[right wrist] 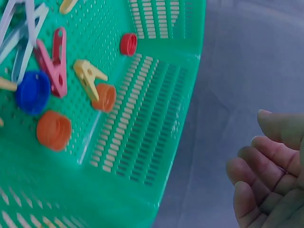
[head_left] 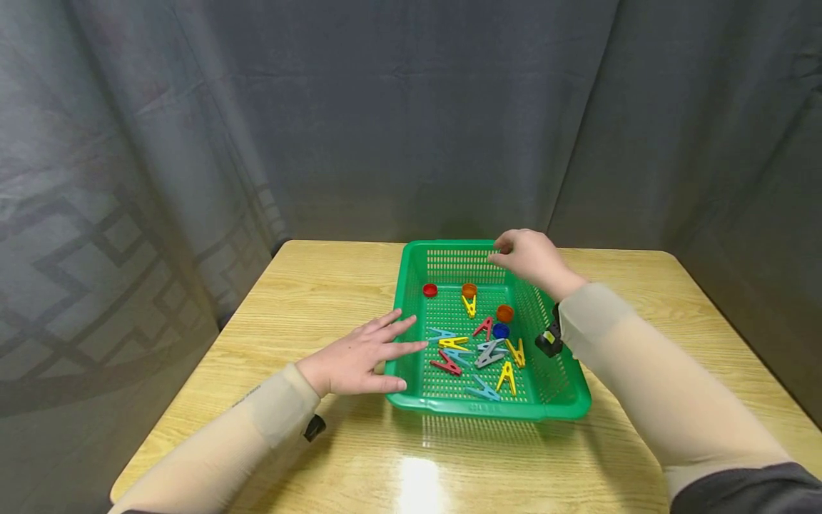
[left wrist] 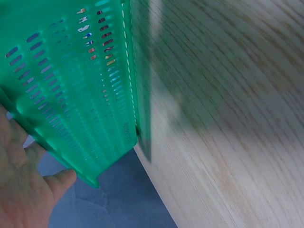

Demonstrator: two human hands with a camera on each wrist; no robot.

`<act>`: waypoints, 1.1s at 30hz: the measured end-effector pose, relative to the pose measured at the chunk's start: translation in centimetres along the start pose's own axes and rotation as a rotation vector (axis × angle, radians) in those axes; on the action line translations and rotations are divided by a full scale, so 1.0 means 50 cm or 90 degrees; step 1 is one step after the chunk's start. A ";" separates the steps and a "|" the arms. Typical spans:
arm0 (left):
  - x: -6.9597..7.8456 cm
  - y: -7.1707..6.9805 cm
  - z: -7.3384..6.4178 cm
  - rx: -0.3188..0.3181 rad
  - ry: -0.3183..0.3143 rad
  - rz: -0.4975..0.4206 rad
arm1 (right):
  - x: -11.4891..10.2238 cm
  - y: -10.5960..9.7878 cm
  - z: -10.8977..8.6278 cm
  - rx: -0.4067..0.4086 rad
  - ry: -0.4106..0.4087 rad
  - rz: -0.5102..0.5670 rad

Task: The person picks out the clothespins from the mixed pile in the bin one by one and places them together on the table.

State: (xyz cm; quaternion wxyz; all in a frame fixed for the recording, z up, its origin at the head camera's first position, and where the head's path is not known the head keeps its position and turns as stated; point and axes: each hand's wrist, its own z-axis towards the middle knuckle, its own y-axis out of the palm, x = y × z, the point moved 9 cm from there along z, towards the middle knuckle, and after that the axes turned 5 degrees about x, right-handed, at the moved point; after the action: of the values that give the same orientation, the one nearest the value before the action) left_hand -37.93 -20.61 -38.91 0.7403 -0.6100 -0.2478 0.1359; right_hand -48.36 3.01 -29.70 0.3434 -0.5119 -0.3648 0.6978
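Observation:
A green plastic basket (head_left: 475, 408) sits on the table, holding several clothespins and bottle caps. My left hand (head_left: 362, 357) lies at the basket's left rim with fingers straight and spread over it. Above the far right corner, my right hand (head_left: 533, 258) is raised, its fingers loosely bent and holding nothing. Inside are a red cap (head_left: 429, 290), two orange caps (right wrist: 54, 130), a blue cap (right wrist: 33, 92) and yellow, red, light blue and grey clothespins. One yellow clothespin (right wrist: 88, 76) touches an orange cap (right wrist: 104, 98). From the left wrist view, the basket's slotted side (left wrist: 71, 90) mostly hides the contents.
The wooden table (head_left: 321, 285) extends around the basket on both sides and in front. Grey curtains (head_left: 411, 128) hang behind the table's far edge and along its sides.

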 end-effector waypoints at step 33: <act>0.010 -0.003 0.001 0.009 0.007 -0.006 | 0.063 0.214 0.018 -0.184 0.079 -0.052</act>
State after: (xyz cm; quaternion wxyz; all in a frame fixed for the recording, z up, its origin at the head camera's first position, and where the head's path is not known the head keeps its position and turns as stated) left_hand -37.55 -20.32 -38.67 0.7465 -0.6043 -0.2458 0.1308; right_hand -51.13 0.26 -40.18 0.3160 -0.5829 -0.4598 0.5907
